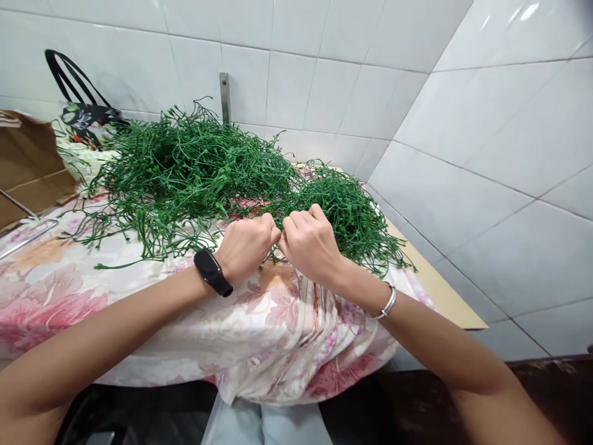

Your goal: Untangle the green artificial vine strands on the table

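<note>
My left hand, with a black band on its wrist, is closed in a fist above the near side of the table. Right against it, my right hand is closed too, its fingers curled and its thumb side meeting the left. What the two hands pinch is hidden behind the knuckles. Just beyond them lies a large tangled heap of thin green stems with small branched tips. A smaller heap of the same green stems sits behind my right hand.
A floral cloth covers the table and hangs over its front edge. Bare board shows at the right, near the tiled wall. At the left are a brown cardboard box, a metal wire frame and a flowered bag.
</note>
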